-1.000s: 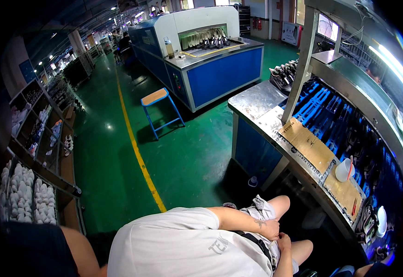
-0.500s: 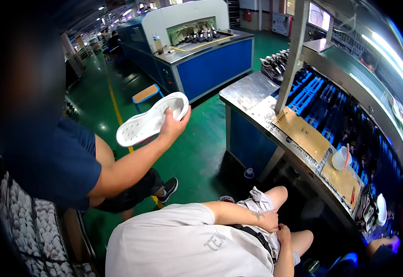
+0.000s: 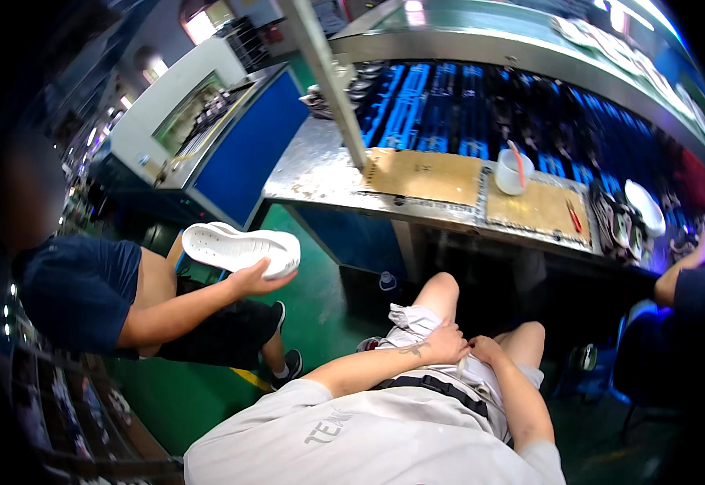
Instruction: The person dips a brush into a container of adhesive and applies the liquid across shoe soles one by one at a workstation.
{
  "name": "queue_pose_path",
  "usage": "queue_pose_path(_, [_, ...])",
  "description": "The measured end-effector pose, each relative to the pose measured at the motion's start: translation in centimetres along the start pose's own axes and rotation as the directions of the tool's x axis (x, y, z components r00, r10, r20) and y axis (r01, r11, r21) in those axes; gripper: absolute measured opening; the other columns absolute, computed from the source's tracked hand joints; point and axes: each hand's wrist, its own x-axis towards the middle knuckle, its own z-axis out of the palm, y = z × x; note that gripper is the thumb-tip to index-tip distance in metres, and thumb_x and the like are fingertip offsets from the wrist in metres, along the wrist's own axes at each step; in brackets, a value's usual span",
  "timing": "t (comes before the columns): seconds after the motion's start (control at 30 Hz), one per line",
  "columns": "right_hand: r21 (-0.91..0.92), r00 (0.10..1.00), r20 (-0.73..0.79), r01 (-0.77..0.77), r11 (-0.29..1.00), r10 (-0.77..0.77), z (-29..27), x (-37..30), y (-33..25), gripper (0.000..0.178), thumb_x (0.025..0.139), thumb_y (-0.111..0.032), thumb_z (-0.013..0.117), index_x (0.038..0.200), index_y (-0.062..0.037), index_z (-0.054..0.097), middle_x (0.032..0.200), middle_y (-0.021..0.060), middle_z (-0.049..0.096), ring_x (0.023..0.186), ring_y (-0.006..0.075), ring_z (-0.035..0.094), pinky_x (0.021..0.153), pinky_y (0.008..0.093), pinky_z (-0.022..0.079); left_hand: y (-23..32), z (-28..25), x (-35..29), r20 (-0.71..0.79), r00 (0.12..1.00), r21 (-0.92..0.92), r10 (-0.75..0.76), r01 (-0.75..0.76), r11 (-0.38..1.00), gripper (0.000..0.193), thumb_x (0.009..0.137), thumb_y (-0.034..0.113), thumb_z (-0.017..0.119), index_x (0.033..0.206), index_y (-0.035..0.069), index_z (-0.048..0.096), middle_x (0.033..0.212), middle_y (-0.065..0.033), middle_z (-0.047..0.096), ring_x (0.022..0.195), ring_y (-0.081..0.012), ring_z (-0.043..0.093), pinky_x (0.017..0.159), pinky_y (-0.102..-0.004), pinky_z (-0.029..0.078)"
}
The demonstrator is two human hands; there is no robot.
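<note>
My left hand (image 3: pixel 448 343) rests on my lap with its fingers curled. My right hand (image 3: pixel 486 349) lies close beside it, fingers bent inward at the front of my light shorts (image 3: pixel 414 322). What is between the fingers, if anything, is hidden. A black belt (image 3: pixel 437 386) crosses my waist just below the hands. On my left, a co-worker's hand (image 3: pixel 257 279) holds up a white shoe sole (image 3: pixel 235 248), well apart from my hands.
Ahead stands a metal workbench (image 3: pixel 304 174) with cardboard sheets (image 3: pixel 425 174), a white cup (image 3: pixel 513 171) and small red-handled snips (image 3: pixel 573 217). Behind them run blue-lit racks of shoe parts (image 3: pixel 449 105). Another person's arm (image 3: pixel 688 263) reaches in at right. A blue-sided machine (image 3: pixel 247 145) stands far left.
My view has swung right, bringing the bench toward the middle. The co-worker has turned the sole, its toe end now pointing up and left. My hands stay together on my lap.
</note>
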Motion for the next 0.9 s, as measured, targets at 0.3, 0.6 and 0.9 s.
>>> queue_pose_path(0.3, [-0.014, 0.983, 0.137, -0.121, 0.993, 0.122, -0.3, 0.6, -1.4, 0.039, 0.089, -0.034, 0.061, 0.106, -0.0035, 0.078, 0.111, 0.0249, 0.074, 0.107, 0.0375, 0.072, 0.095, 0.0492, 0.056, -1.0, 3.0, 5.4, 0.405, 0.905, -0.021, -0.134, 0.156, 0.988, 0.029, 0.093, 0.023, 0.055, 0.099, 0.005, 0.078, 0.100, -0.0153, 0.074, 0.098, -0.0324, 0.072, 0.093, -0.0484, 0.050])
queue_pose_path(0.6, [0.249, 0.957, -0.201, -0.156, 0.956, 0.208, -1.5, -0.5, 1.9, 0.024, 0.090, -0.013, 0.056, 0.105, -0.0044, 0.073, 0.104, 0.0236, 0.075, 0.098, 0.0412, 0.072, 0.089, 0.0515, 0.058, -1.1, 9.0, 12.3, 0.939, 0.250, -0.290, 0.235, 0.214, 0.933, 0.040, 0.075, 0.020, 0.074, 0.111, 0.004, 0.079, 0.122, -0.0213, 0.073, 0.113, -0.0349, 0.071, 0.095, -0.0496, 0.054])
queue_pose_path(0.9, [0.448, 0.977, -0.057, -0.159, 0.880, 0.206, -4.9, 0.2, 3.7, 0.026, 0.092, -0.015, 0.056, 0.110, -0.0080, 0.074, 0.102, 0.0225, 0.075, 0.098, 0.0413, 0.072, 0.093, 0.0504, 0.057, -0.2, 9.7, 12.4, 0.987, -0.086, -0.085, 0.137, 0.449, 0.890, 0.062, 0.089, 0.053, 0.061, 0.142, 0.022, 0.064, 0.153, -0.0120, 0.056, 0.143, -0.0289, 0.051, 0.118, -0.0455, 0.038])
